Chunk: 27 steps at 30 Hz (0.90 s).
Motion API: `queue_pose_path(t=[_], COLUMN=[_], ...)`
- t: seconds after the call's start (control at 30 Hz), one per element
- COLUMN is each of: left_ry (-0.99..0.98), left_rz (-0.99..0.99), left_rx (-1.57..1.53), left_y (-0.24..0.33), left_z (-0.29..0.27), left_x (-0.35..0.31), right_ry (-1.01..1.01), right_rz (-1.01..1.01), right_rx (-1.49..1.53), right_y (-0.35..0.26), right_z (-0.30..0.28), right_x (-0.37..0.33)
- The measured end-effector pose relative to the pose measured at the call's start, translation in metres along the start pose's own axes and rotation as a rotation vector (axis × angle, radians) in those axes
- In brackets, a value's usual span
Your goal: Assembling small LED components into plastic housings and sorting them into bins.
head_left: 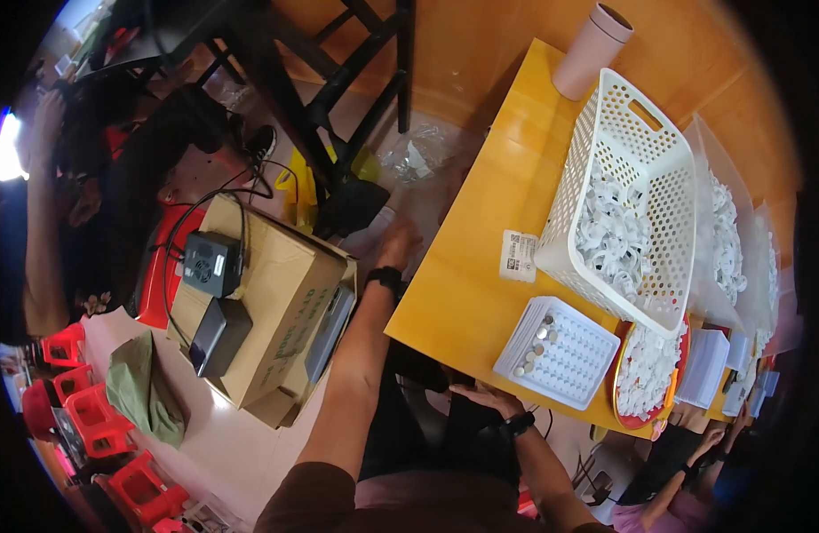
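Observation:
My left hand, a black band at its wrist, reaches forward between the cardboard box and the yellow table's edge. Its fingers look loosely bent and apart, and I see nothing in them. My right hand lies with stretched fingers over my lap, just below the table's near edge. On the tabletop close to it sits a stack of white trays; the top one has small round silvery pieces at its left side. Beyond stands a white perforated basket holding many white, clear-looking small parts.
A red-rimmed round tray of white pieces stands right of the trays. A pink tumbler is at the table's far end. On the cardboard box rest a black cabled device and a dark box. Red stools stand lower left; other people are nearby.

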<state>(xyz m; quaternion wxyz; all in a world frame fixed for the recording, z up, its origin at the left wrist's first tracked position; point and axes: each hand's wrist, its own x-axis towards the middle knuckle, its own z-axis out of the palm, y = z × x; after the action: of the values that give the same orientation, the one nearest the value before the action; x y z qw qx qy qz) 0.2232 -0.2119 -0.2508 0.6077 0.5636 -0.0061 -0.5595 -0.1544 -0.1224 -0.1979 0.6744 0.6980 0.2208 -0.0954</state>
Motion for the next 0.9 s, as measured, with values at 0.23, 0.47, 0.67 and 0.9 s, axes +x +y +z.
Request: queue_pose_path(t=[0.23,0.47,0.67,0.9], left_ry=[-0.090,-0.186,0.066,0.277], left_rz=[0.264,0.457,0.683,0.740], left_rx=[0.113,0.096,0.946,1.536], left_y=[-0.023,-0.050,-0.043,-0.053], left_z=[0.000,-0.001,-0.001,-0.046], left_x=[-0.087,-0.191,-0.258,-0.297], right_ry=[-0.182,-0.512,-0.228,-0.293], right_rz=[0.911,0.783,1.061,1.035], right_rx=[2.518,2.548,2.625,2.533], right_y=[0.044,0.062,0.033,0.045], right_z=[0.012,0.016,0.011,-0.001], right_x=[0.017,0.020,0.005,-0.006])
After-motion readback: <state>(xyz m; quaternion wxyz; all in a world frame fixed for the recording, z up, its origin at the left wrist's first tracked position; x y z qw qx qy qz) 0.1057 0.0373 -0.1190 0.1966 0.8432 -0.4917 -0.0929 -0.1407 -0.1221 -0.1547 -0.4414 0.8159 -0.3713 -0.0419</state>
